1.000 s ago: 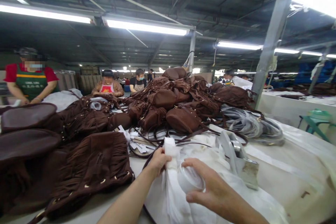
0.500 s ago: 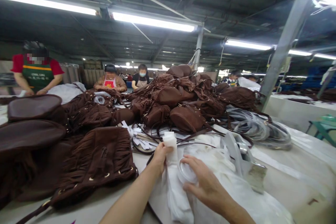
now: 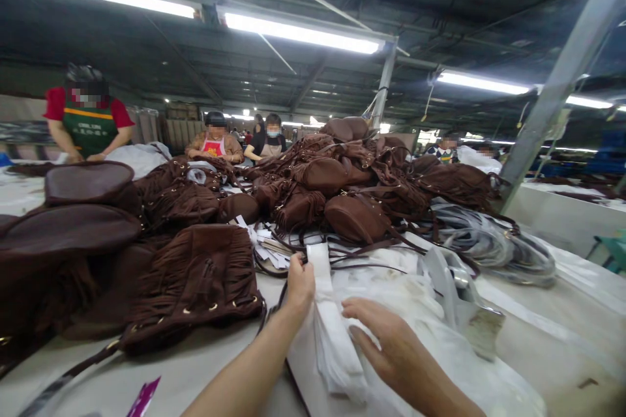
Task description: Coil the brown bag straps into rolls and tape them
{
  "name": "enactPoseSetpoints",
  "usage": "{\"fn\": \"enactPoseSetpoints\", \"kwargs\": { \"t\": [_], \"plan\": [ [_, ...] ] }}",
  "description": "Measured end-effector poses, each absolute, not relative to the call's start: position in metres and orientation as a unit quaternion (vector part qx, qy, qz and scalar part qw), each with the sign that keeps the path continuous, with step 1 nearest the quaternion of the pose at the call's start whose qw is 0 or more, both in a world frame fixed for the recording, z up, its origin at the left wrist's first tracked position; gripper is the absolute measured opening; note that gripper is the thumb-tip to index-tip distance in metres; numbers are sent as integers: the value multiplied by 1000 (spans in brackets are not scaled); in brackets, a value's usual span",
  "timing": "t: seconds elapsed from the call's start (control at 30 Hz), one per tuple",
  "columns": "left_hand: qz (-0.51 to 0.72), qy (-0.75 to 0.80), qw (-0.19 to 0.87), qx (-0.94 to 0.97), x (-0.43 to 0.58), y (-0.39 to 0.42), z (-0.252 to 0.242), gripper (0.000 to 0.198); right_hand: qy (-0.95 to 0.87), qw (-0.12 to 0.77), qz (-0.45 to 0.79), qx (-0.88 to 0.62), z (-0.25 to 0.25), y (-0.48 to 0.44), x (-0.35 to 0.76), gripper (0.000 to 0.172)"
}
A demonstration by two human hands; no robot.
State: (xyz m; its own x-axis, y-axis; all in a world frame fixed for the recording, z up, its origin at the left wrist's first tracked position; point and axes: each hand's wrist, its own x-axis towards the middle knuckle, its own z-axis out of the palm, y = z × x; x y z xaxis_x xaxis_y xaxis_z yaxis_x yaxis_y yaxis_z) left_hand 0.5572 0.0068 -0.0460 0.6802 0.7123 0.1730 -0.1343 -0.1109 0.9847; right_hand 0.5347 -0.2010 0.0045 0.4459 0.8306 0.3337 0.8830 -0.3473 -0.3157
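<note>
My left hand [image 3: 299,283] is closed at the upper left edge of a stack of white strips [image 3: 337,352], thin and soft-looking, fanned out at the near end. The top end [image 3: 319,264] of the strips stands up beside my thumb. My right hand [image 3: 384,342] is just right of the stack, its fingers bent and apart with nothing visible in them. Under and beyond it spreads white translucent sheeting [image 3: 401,296]. A brown fringed bag [image 3: 195,280] with metal eyelets lies left of my left hand.
Brown bags [image 3: 355,218] are heaped across the table. White paper slips [image 3: 271,247] lie before them. On the right are a grey holder with a metal part [image 3: 447,287] and a coil of plastic-wrapped straps [image 3: 484,247]. Co-workers [image 3: 90,120] stand behind. A purple scrap [image 3: 144,397] lies near.
A clear ring-shaped loop by my right hand no longer shows. My left hand has shifted slightly down along the strips, whose top end now looks flatter. The whole view has moved a little left.
</note>
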Motion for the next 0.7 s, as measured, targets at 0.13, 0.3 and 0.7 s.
{"fn": "enactPoseSetpoints", "kwargs": {
  "t": [0.13,0.3,0.7],
  "plan": [
    [292,93,579,756,514,13,-25,32,-553,141,-61,-819,-15,-197,510,37],
    [143,-110,460,870,467,1,-26,55,-541,123,-46,-831,-36,-193,509,38],
    [226,-123,346,902,434,-31,-14,28,-535,143,-53,-831,-39,-202,509,29]
  ]
}}
